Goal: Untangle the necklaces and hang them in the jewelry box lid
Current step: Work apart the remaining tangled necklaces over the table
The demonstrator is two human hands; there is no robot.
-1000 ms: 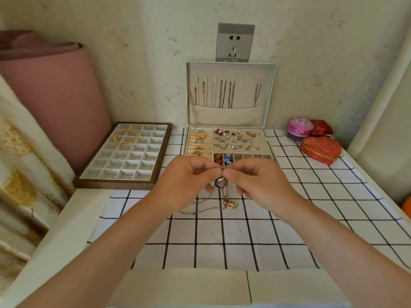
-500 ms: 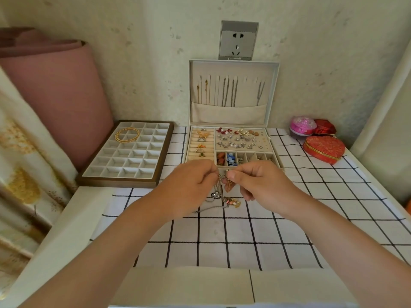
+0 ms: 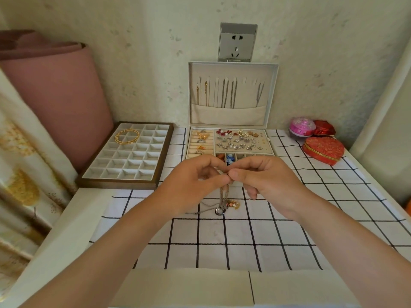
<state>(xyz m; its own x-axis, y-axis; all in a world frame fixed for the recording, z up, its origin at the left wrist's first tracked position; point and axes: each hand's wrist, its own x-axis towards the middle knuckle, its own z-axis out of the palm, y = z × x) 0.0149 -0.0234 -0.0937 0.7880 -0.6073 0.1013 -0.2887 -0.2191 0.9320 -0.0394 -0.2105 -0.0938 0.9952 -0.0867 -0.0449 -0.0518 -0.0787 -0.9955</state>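
Necklaces (image 3: pixel 223 197) hang in a tangled bunch from the fingertips, their pendants and a loose chain end lying on the checked cloth (image 3: pixel 244 232) over the desk (image 3: pixel 66 218), just in front of the open jewelry box (image 3: pixel 271 150). The left grip (image 3: pixel 195 181) and right grip (image 3: pixel 264 174) meet thumb to thumb, both pinching the chains at the top. Other chains hang in the upright jewelry box lid (image 3: pixel 229 117).

A single wide-angle camera on the person's head looks forward and down over the gridded tablecloth (image 3: pixel 244 232) toward the wall. Both forearms rise from the bottom corners. The left hand (image 3: pixel 193 185) and right hand (image 3: pixel 266 181), close to the lens, pinch the necklaces (image 3: pixel 222 196) at mid-frame. The open jewelry box lid (image 3: pixel 231 116) and wall socket (image 3: pixel 237 42) stand farther off at upper centre, facing the camera.
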